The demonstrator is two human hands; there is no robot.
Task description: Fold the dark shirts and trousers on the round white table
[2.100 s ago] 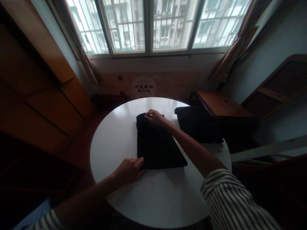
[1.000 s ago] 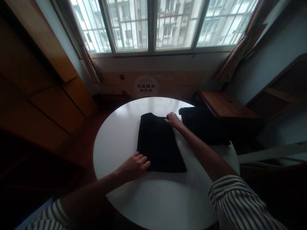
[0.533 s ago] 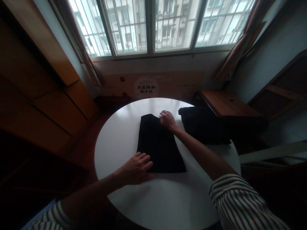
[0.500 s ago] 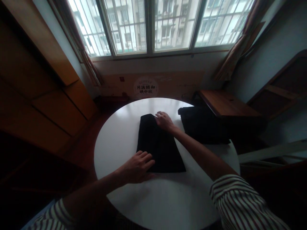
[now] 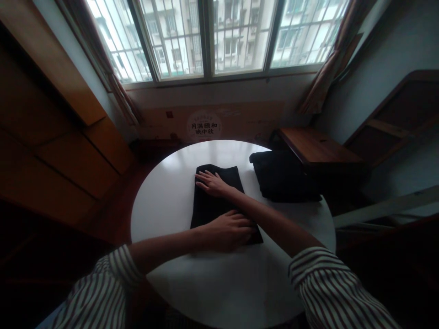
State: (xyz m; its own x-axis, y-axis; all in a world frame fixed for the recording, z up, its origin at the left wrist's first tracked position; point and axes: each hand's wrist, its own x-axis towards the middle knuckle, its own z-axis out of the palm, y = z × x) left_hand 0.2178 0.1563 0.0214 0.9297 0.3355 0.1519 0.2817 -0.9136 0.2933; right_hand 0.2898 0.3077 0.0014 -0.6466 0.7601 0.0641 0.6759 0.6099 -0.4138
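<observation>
A folded black garment (image 5: pixel 222 205) lies on the round white table (image 5: pixel 154 196); its exact kind is too dark to tell. My right hand (image 5: pixel 211 183) rests flat on its far left part, fingers spread toward the left edge. Closer to me, my left hand (image 5: pixel 231 230) reaches across the garment's near edge, palm down, its fingers stretched to the right and slightly blurred. The left forearm crosses over the garment's near left corner. Neither hand grips the cloth.
A second folded black garment (image 5: pixel 286 178) lies at the table's right edge. Behind it stands a brown wooden table (image 5: pixel 315 144). Orange-brown cabinets (image 5: pixel 68 169) line the left, and a barred window (image 5: pixel 206 41) is ahead. A pale bar (image 5: pixel 384 210) runs along the right.
My right hand has moved left and nearer from the garment's far right corner, flattening on the cloth. My left hand has slid right along the near edge. The far right corner now shows.
</observation>
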